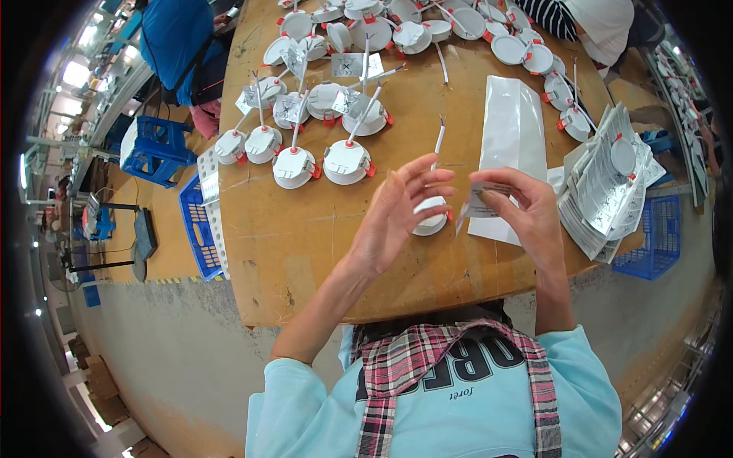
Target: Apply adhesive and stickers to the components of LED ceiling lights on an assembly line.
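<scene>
Pinching a silver label (pixel 474 208), right hand (pixel 531 210); probably featherlight, floppy, tacky (edges only, folks). Left hand (pixel 388 220) spread loosely.

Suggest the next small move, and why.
I'd probably have the left hand steady the white lamp it partly hides: that hand looks open, while the right hand pinches a silvery label, and some lamps farther back carry similar labels.
</scene>
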Available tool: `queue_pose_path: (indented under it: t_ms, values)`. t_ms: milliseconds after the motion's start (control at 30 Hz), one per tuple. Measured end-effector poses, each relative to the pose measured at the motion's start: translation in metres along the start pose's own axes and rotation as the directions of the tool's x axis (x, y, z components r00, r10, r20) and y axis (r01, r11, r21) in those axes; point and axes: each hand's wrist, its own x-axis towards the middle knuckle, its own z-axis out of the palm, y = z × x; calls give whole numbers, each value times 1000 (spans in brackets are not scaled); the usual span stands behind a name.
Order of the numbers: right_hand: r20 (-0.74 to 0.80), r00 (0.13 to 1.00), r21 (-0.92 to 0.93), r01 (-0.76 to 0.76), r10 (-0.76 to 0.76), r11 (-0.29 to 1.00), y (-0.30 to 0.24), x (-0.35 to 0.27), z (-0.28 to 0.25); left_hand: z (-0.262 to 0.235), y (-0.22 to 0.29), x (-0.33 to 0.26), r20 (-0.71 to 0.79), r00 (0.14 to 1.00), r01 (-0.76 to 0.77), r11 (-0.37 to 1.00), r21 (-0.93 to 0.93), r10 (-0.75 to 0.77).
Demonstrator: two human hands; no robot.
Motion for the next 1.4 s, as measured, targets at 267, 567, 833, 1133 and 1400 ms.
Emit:
queue_pose_path:
  t_ms: [267,567,833,1133,1400]
  values:
    - [-99,994,-278,6,-35,961,-1,13,14,-9,7,1,-90,994,-29,967,254,54]
    - [-94,995,-277,12,-39,961,5,16,18,-26,16,16,-193,981,92,939,331,-28]
    - [-137,983,-362,67,-124,930,26,25,12,-20,28,44,-161,975,-33,819,573,152]
    - [-114,993,-135,-41,25,990,46,44,-4,-28,25,75,-166,977,2,773,635,135]
    - [-98,994,-77,-59,52,995,56,52,-5,-42,14,88,-200,971,35,757,653,128]
